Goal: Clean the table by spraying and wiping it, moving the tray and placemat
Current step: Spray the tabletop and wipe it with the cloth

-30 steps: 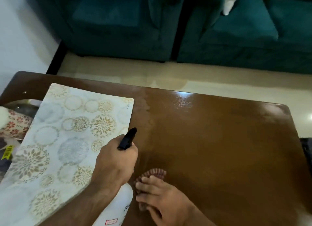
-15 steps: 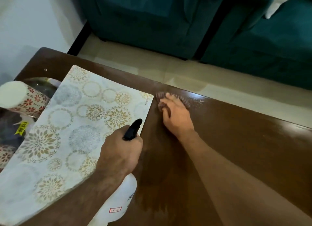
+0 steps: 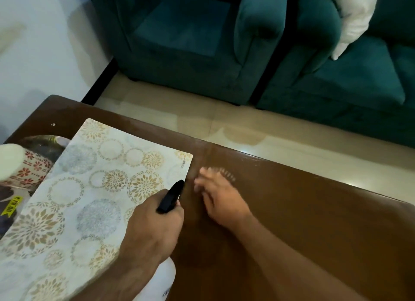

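"KUBER" is printed along the far right corner of the placemat (image 3: 94, 188). A yellow tag (image 3: 10, 208) at left is marked "79.00", partly blurred.

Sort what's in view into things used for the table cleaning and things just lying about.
In use: spray bottle in left hand; wiping cloth under right hand; table; placemat; tray.

Lying about: patterned cup, green sofas, white cushion.

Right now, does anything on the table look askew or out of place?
The placemat lies at a slant to the table edge, its left side overlapping the tray. A small white speck sits near the far left corner. Nothing looks spilled or damaged.
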